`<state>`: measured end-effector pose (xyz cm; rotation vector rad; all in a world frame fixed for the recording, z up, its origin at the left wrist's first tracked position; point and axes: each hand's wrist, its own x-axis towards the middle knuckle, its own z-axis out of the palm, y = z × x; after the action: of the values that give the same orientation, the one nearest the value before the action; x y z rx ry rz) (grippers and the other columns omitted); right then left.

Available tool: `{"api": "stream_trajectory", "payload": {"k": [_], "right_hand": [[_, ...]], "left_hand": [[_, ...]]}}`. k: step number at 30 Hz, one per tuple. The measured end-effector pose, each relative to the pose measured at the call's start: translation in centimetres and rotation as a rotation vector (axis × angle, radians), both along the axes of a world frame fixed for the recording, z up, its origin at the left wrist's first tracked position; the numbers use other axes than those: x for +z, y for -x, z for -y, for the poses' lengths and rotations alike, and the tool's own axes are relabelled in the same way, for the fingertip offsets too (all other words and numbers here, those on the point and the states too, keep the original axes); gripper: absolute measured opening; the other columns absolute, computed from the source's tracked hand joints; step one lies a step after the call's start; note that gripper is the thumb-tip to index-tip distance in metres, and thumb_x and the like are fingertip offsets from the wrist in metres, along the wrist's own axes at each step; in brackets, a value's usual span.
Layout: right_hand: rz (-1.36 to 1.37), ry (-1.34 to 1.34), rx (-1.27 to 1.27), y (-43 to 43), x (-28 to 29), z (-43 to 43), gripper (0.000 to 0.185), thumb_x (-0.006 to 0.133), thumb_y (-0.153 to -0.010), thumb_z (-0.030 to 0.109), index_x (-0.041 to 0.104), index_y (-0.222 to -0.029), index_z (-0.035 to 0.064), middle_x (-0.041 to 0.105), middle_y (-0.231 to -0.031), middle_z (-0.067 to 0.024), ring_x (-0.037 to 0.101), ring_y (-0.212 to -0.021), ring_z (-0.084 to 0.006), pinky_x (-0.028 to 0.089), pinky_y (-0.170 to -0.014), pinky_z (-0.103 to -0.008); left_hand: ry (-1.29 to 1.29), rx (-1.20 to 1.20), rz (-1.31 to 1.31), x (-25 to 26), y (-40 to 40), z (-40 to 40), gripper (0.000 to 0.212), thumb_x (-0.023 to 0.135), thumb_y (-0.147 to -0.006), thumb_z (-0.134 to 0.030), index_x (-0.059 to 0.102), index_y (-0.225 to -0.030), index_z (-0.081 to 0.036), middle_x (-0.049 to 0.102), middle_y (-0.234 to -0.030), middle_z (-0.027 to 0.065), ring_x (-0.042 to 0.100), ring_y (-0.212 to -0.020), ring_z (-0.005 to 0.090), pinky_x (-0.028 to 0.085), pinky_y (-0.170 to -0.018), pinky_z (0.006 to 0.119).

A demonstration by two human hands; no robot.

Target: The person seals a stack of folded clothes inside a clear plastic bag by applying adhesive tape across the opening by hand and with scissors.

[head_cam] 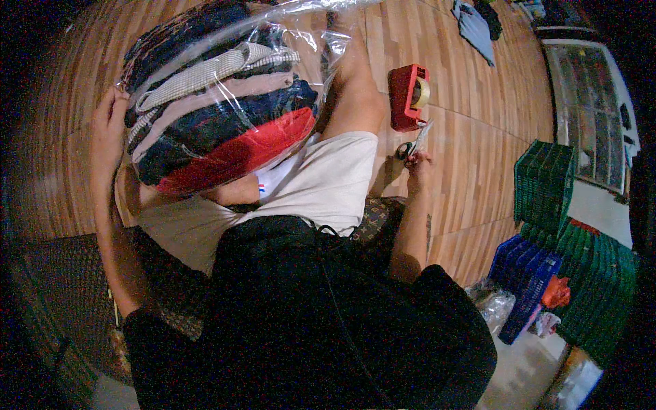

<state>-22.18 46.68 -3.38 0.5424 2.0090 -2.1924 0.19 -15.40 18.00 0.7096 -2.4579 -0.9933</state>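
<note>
A clear plastic bag (pixel 230 102) of folded clothes, red, dark, pink and checked, leans over my legs at the upper left. My left hand (pixel 111 113) grips the left edge of this bag, its fingers closed at the plastic. On the right, my right hand (pixel 421 163) has its fingers around the dark handles of a pair of scissors (pixel 421 137), whose blades point away from me. Just beyond the scissors' tips, a red tape dispenser (pixel 402 105) with a roll of tape (pixel 422 92) stands on the wood-patterned floor.
Green plastic baskets (pixel 544 179) and a blue plastic basket (pixel 523 271) stand at the right, with crumpled clear plastic (pixel 494 307) beside them. A light blue cloth (pixel 474 31) lies on the floor at the upper right. A white-framed glass-panelled case (pixel 589 113) is at the far right.
</note>
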Motion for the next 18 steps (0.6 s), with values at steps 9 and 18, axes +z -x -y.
{"api": "stream_trajectory", "payload": {"k": [9,18], "right_hand": [[0.133,0.266,0.203,0.9,-4.3,-1.2,0.009,0.056,-0.088,0.010,0.052,-0.080,0.0072,0.058,-0.069,-0.0063,0.050,-0.051,-0.0109,0.035,-0.039,-0.0199],[-0.228,-0.045,-0.076,3.9,-1.7,1.8,0.013,0.050,-0.095,0.012,0.056,-0.102,0.0020,0.061,-0.086,-0.0073,0.058,-0.075,-0.0140,0.047,-0.062,-0.0231]], "left_hand": [[-0.008,-0.038,-0.002,0.9,-0.1,-0.4,0.019,0.046,-0.096,-0.021,0.051,-0.091,-0.003,0.051,-0.084,0.0035,0.047,-0.082,0.0120,0.039,-0.078,0.026],[-0.045,0.006,0.002,0.9,-0.6,-0.7,0.022,0.046,-0.096,-0.021,0.053,-0.097,0.000,0.054,-0.087,0.0045,0.049,-0.085,0.0131,0.040,-0.081,0.026]]}}
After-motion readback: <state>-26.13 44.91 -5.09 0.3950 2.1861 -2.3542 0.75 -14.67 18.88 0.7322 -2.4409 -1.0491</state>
